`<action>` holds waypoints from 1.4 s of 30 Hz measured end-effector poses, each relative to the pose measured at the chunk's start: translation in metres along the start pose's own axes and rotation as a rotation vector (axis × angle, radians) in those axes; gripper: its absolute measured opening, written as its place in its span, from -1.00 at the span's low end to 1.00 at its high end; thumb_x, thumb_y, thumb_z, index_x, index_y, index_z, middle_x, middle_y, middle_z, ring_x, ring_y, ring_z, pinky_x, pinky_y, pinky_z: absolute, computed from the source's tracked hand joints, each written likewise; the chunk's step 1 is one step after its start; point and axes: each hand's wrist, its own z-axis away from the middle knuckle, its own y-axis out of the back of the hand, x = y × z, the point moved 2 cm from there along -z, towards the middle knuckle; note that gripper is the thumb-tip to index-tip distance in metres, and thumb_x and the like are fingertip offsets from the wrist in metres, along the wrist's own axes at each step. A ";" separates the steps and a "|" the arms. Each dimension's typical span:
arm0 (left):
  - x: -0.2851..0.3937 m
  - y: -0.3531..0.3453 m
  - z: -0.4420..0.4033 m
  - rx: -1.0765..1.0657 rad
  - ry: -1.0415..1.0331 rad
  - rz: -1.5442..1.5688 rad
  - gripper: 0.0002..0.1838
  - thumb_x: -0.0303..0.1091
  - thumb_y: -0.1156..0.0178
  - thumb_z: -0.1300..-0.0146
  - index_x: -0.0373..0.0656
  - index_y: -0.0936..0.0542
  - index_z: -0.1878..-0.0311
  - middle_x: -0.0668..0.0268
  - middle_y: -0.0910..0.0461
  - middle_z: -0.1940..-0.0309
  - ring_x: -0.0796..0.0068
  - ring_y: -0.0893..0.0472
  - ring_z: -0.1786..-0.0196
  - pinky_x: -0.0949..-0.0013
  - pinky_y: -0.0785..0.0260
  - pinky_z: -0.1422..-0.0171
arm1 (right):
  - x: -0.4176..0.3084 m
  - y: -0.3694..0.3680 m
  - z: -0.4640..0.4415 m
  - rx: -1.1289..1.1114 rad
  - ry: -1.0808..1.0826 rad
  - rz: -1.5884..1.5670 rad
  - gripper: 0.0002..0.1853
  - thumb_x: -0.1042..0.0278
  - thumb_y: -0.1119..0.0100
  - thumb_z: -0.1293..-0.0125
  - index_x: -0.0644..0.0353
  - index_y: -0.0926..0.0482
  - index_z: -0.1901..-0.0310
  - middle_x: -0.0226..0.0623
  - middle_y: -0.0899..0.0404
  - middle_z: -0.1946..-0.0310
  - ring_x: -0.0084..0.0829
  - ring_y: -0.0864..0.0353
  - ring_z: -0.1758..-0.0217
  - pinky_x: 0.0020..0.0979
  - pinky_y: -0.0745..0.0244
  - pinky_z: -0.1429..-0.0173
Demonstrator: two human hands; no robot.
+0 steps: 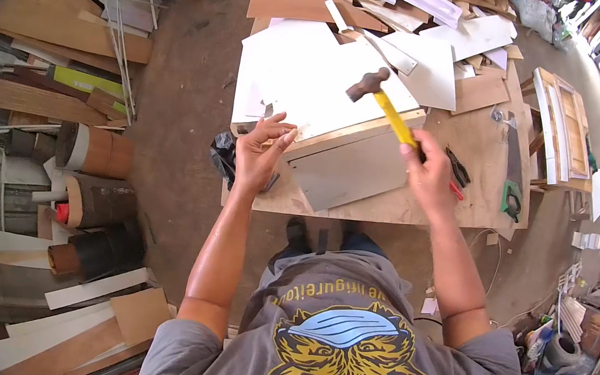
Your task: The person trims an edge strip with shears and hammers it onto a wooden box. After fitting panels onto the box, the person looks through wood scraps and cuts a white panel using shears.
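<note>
My right hand grips a hammer by its yellow handle. The rusty-brown hammer head is raised above a white panel. At the panel's near left part, my left hand has its thumb and fingertips drawn together by the edge. Whatever may be between those fingertips is too small to make out. A pale wooden strip runs along the panel's near edge, and below it a grey board faces me. All of this rests on a plywood worktable.
Right of the grey board lie pliers and a handsaw with a green handle. A black plastic bag sits by the table's left edge. Offcuts pile up at the back. Rolls and boards line the left wall.
</note>
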 end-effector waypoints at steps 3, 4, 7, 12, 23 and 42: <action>-0.015 0.006 0.006 -0.016 0.052 0.079 -0.81 -0.23 -0.46 -0.41 -0.16 -0.85 0.16 0.22 -0.84 0.07 0.17 -0.57 -0.48 -0.09 0.22 -0.82 | -0.011 -0.038 0.002 -0.065 0.048 0.027 -0.69 0.22 -0.33 -0.52 0.24 -0.65 -0.14 -0.23 -0.62 0.43 -0.47 -0.50 0.44 -0.34 -0.41 0.32; -0.022 0.006 0.007 -0.015 0.055 0.091 -0.81 -0.23 -0.46 -0.41 -0.17 -0.84 0.17 0.20 -0.84 0.07 0.18 -0.57 -0.48 -0.09 0.22 -0.82 | -0.013 -0.044 0.004 -0.082 0.041 0.050 -0.69 0.23 -0.33 -0.52 0.24 -0.65 -0.14 -0.23 -0.62 0.43 -0.46 -0.52 0.43 -0.34 -0.41 0.31; -0.035 0.006 0.010 -0.023 0.071 0.116 -0.78 -0.23 -0.44 -0.41 -0.22 -0.83 0.20 0.08 -0.82 0.00 0.23 -0.58 -0.47 -0.09 0.25 -0.83 | -0.020 -0.059 0.008 -0.124 0.019 0.098 -0.69 0.24 -0.34 -0.51 0.24 -0.65 -0.13 -0.22 -0.63 0.42 -0.45 -0.55 0.40 -0.34 -0.44 0.28; -0.036 0.008 0.008 -0.020 0.060 0.110 -0.73 -0.22 -0.43 -0.41 -0.28 -0.80 0.24 0.05 -0.79 -0.11 0.24 -0.61 -0.43 -0.08 0.26 -0.83 | -0.032 -0.063 0.014 -0.128 -0.019 0.110 -0.68 0.25 -0.35 -0.50 0.26 -0.65 -0.13 -0.21 -0.66 0.38 -0.44 -0.60 0.33 -0.34 -0.50 0.20; -0.033 0.010 0.002 -0.076 0.007 -0.072 -0.74 -0.20 -0.43 -0.41 -0.22 -0.79 0.25 0.05 -0.81 -0.05 0.24 -0.70 -0.32 -0.18 0.23 -0.80 | -0.024 -0.062 0.018 -0.079 0.055 0.082 -0.68 0.28 -0.36 -0.49 0.30 -0.65 -0.14 -0.24 -0.69 0.34 -0.48 -0.61 0.29 -0.34 -0.53 0.17; -0.004 0.013 0.002 -0.117 -0.093 -0.217 -0.84 -0.34 -0.43 -0.37 -0.26 -0.79 0.23 0.06 -0.82 -0.01 0.26 -0.77 -0.21 -0.11 0.11 -0.80 | -0.057 -0.049 0.016 -0.192 0.042 0.333 -0.72 0.29 -0.30 -0.50 0.16 -0.58 -0.15 -0.08 -0.66 0.39 -0.10 -0.69 0.36 -0.13 -0.50 0.23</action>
